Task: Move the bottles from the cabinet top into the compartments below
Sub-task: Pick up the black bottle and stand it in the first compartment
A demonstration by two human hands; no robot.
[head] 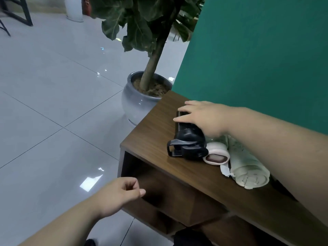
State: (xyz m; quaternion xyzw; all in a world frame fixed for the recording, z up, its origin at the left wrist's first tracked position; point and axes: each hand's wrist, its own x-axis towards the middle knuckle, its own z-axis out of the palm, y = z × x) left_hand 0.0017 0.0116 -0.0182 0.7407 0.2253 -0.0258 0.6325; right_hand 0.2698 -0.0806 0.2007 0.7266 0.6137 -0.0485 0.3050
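A black bottle (188, 142) with a loop handle on its cap lies on its side on the wooden cabinet top (154, 139). My right hand (202, 118) rests over its far end, fingers spread across it. Beside it lie a pink bottle (216, 153) with a dark cap inset and a pale cream bottle (248, 171); my right forearm hides part of them. My left hand (119, 194) hovers loosely curled and holding nothing in front of the open left compartment (152, 183).
A potted plant in a grey glazed pot (138, 102) stands on the tiled floor just left of the cabinet's end. A green wall (257, 59) runs behind the cabinet. A wooden divider (193, 217) separates the compartments below.
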